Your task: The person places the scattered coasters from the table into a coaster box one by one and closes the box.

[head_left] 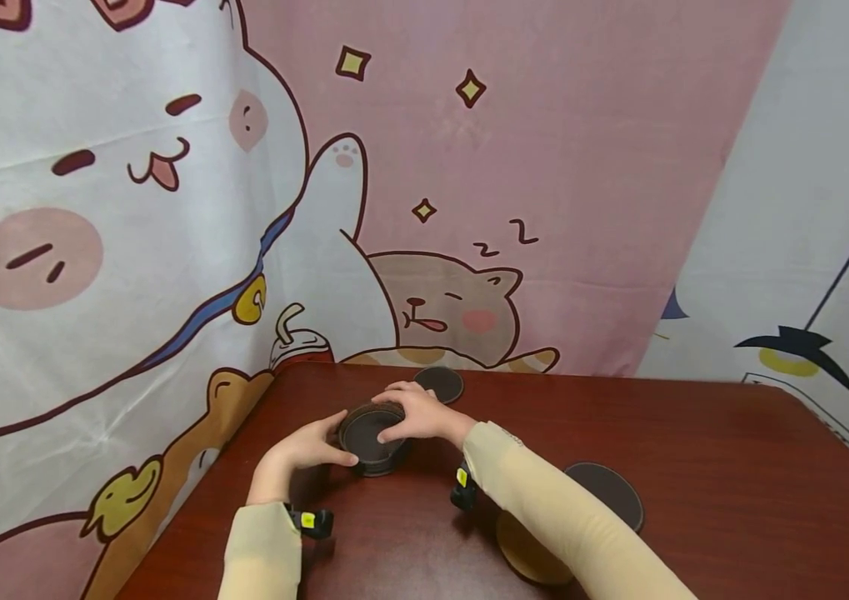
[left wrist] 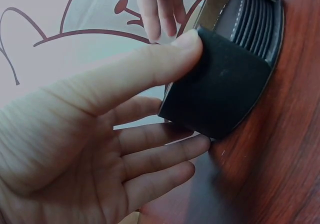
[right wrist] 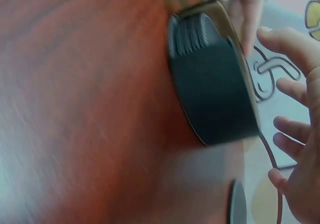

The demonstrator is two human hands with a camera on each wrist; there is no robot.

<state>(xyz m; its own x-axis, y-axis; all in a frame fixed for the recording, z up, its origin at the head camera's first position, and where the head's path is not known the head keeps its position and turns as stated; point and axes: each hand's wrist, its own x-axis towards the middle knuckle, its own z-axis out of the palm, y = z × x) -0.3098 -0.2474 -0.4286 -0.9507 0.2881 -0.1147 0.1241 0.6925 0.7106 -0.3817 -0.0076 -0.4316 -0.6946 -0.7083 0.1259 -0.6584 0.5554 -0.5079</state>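
Note:
A round black coaster holder stands on the table toward its far left part, with a stack of dark coasters showing through a gap in its side wall. My left hand is at the holder's left side. In the left wrist view its thumb lies on the upper rim and its fingers reach along the wall. Over the right part of the holder hovers my right hand. The right wrist view has these fingers spread and apart from the holder, gripping nothing.
Behind the right hand a dark round coaster lies near the table's back edge. Another dark coaster and a tan disc lie to the right, partly hidden by the right sleeve. A printed cloth hangs behind the table.

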